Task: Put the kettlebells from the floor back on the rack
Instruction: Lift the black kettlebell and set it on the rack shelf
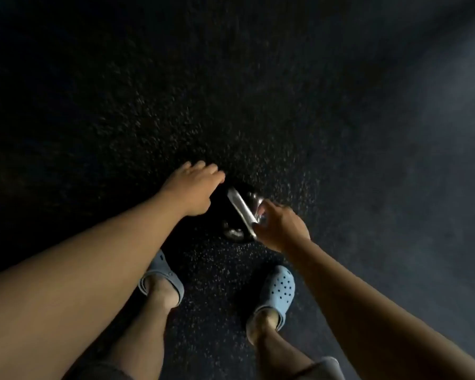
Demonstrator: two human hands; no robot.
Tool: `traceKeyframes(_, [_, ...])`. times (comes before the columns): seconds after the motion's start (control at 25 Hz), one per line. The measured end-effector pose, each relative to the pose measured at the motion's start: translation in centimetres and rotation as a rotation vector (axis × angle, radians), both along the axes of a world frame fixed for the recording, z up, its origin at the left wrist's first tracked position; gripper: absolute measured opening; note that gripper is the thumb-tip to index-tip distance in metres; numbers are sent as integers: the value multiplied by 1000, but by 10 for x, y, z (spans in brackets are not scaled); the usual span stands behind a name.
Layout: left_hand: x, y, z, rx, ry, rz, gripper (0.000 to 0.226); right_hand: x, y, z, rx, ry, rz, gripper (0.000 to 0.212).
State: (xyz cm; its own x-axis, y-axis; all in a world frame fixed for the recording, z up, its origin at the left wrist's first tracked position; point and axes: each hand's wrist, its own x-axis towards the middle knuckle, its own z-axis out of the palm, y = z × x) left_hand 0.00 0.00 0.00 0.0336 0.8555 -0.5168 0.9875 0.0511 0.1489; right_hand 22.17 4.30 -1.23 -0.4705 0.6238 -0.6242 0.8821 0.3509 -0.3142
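1. Looking for writing turned up nothing readable: the kettlebell [237,215] was dark and blurred, and no brand or label could be made out on it or on the pale blue clogs [277,290].
2. The right hand [281,229] formed the grip at the near end of the shiny handle [242,212], fingers curled about it, though blur hid how firmly they clenched.
3. The kettlebell's black body sat just beyond and left of that grip, low over the speckled black floor [258,105]; whether it touched the floor could not be told.
4. The left hand [195,189] hovered left of the grip, over the bell's far side, fingers loosely bent and grasping nothing.
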Motion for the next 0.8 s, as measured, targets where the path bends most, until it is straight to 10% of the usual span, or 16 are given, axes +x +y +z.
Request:
traceKeyframes(0.32, [7,42,-129,-63,-352,-102,27,0,-10,-108,-113,-53,-137,42])
traceKeyframes(0.8, [-110,-15,-3,8,-573,518,20,-162,65,36,-33,46,225,9])
